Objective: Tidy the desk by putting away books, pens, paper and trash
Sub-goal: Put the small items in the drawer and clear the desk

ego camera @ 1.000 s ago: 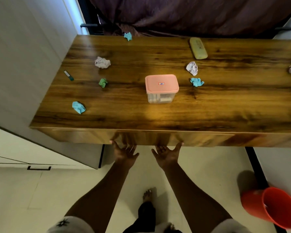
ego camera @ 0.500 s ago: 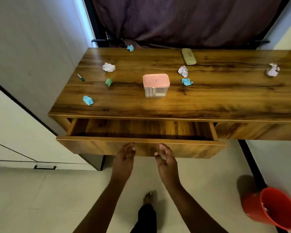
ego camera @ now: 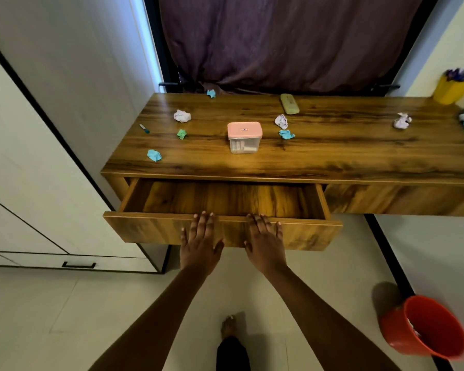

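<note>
At the bench's [ego camera: 332,156] nine-o'clock end, a small teal-tipped stub [ego camera: 144,128], a blue paper ball [ego camera: 154,155], a green paper ball [ego camera: 182,134] and a white paper ball [ego camera: 182,116] are lying loose near the side edge, so a careless sweep is risking a drop down beside the cupboard. The left hand [ego camera: 200,245] is lying flat on the front of the open drawer [ego camera: 225,199], its fingers [ego camera: 204,223] straight, reaching the top edge and holding nothing. The drawer is jutting out at six o'clock from the pink-lidded box [ego camera: 244,137]. The right hand [ego camera: 265,245] is lying flat likewise, its fingers [ego camera: 257,223] straight and holding nothing. Any push inward with fingertips over that edge is inviting a pinch under the bench lip, and leaning on the front is loading the runners. At three o'clock from the box, a pale paper ball [ego camera: 281,121] and a second blue ball [ego camera: 286,134] are waiting. The red bucket [ego camera: 426,328] is sitting on the floor at four o'clock, well apart from the bench, so tossed trash is liable to miss.
</note>
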Motion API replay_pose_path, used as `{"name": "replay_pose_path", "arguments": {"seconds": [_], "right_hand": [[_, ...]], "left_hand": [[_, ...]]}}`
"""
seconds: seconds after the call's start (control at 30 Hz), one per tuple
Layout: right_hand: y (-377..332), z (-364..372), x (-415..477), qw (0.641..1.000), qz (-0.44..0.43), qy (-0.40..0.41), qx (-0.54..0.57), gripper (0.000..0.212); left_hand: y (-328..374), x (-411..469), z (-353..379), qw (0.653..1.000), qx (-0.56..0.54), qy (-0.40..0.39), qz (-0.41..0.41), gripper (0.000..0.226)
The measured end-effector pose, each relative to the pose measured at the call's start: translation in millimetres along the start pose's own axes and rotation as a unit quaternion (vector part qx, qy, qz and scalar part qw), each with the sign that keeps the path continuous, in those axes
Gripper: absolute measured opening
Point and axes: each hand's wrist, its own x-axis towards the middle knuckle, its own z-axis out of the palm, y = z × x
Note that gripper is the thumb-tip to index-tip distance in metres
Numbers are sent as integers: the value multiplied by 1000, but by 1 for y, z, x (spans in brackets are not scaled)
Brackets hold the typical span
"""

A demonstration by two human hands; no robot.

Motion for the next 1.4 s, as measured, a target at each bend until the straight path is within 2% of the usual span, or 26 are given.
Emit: {"name": "replay_pose_path", "arguments": {"seconds": [0.2, 0.43, 0.53, 0.6, 0.67, 0.73, 0.83, 0.9, 1.0, 1.07, 1.13, 1.2, 1.3, 1.4], "right_hand": [[-2, 8, -57, 999, -32, 24, -17, 80], [-8, 5, -97, 999, -43, 21, 14, 71], [-11, -23, -79, 996, 13, 3, 85, 51], [-5, -46, -39, 979, 66, -62, 183, 47], [3, -67, 16, 965, 89, -55, 239, 46], [9, -86, 79, 953, 107, -2, 284, 45], [14, -108, 180, 908, 164, 28, 384, 43], [18, -115, 235, 879, 201, 22, 432, 43], [26, -107, 293, 854, 254, -25, 453, 47], [29, -97, 306, 852, 260, -52, 452, 48], [30, -88, 307, 860, 242, -46, 447, 49], [32, -85, 296, 863, 226, -37, 450, 53], [40, -88, 267, 859, 209, -33, 466, 56], [55, -92, 221, 840, 211, -56, 496, 54]], "left_hand": [[-4, -53, 10, 1000, 2, 18, 6, 77], [3, -94, 13, 999, -29, 18, -1, 80], [8, -90, -2, 995, -88, 2, -39, 82], [14, -61, -17, 988, -138, -20, -60, 85], [21, -15, -32, 976, -209, -20, -61, 73], [33, 39, -55, 938, -338, -10, -72, 54], [49, 136, -86, 834, -532, -13, -147, 44], [53, 194, -100, 808, -549, -46, -207, 47], [51, 264, -104, 768, -588, -87, -240, 43], [51, 290, -99, 721, -631, -129, -253, 39], [54, 300, -90, 677, -669, -160, -261, 38], [58, 295, -79, 660, -691, -137, -261, 30], [63, 269, -74, 680, -686, -91, -242, 28], [71, 226, -80, 678, -693, -86, -229, 20]]}}
